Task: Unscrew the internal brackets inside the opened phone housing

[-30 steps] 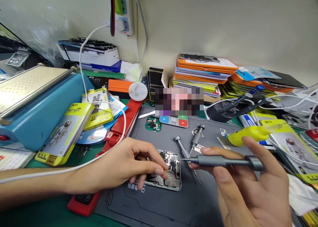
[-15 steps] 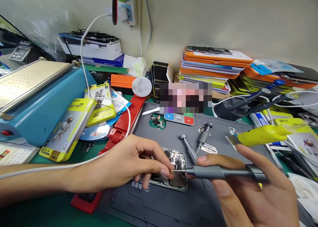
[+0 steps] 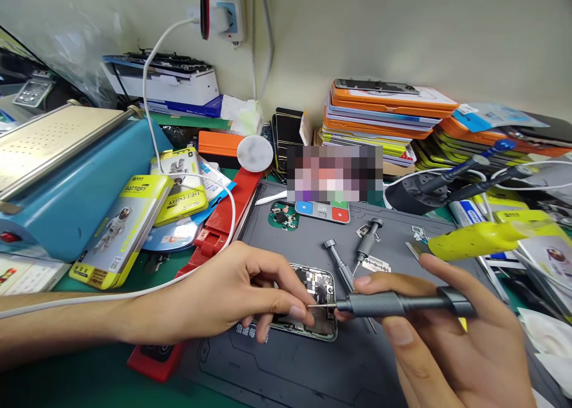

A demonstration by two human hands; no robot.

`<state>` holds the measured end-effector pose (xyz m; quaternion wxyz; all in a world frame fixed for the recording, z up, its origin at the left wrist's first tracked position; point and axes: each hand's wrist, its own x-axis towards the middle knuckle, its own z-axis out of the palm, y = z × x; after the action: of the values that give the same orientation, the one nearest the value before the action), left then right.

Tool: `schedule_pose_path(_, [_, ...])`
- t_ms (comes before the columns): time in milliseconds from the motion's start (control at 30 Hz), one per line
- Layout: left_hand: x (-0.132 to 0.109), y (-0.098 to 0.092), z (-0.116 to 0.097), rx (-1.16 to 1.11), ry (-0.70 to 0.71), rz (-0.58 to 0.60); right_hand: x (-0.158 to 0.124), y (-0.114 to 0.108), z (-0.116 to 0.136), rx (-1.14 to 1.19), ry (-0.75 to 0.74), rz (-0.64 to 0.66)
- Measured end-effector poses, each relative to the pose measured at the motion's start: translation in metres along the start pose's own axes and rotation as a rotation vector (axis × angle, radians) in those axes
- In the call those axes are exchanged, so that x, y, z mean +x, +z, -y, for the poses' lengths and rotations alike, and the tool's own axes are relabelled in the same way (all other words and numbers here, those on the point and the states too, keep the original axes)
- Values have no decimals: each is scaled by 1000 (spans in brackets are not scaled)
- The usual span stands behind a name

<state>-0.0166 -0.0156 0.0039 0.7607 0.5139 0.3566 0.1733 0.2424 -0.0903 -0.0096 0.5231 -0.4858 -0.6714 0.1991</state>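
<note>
My right hand [image 3: 451, 342] grips a grey precision screwdriver [image 3: 379, 304], held nearly level with its thin bit pointing left. The bit's end reaches the fingertips of my left hand [image 3: 250, 295], where thumb and index finger pinch together; anything tiny between them is hidden. Beneath these fingers lies an opened phone [image 3: 324, 327], its inner parts exposed and its left part covered by my left hand. Two more screwdrivers rest just beyond: one [image 3: 339, 262] beside the phone, another [image 3: 369, 241] by a razor blade [image 3: 376, 264].
A dark work mat [image 3: 277, 372] bears a green circuit board [image 3: 283, 216] and a yellow bottle [image 3: 473, 241]. To the left are battery packs [image 3: 123, 229], a blue machine [image 3: 93, 187] and a red lamp arm [image 3: 227, 217]. A white cable [image 3: 134, 298] crosses my left forearm.
My right hand and the screwdriver have shifted very slightly left and up. My left hand keeps its pinch at the bit's end.
</note>
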Motion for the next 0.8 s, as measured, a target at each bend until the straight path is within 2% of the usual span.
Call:
schedule_pose_path(67, [0, 0, -1, 11, 6, 5, 1, 2, 3, 44, 36, -8])
schedule_pose_path(200, [-2, -1, -3, 45, 25, 5, -1, 5, 9, 199, 256, -57])
schedule_pose_path(267, [-2, -1, -4, 51, 39, 13, -2, 5, 10, 243, 317, -64])
schedule_pose_path(500, [-1, 0, -2, 14, 72, 33, -4, 3, 10, 254, 343, -69])
schedule_pose_path(800, [0, -2, -2, 20, 32, 30, 2, 3, 9, 294, 364, -39])
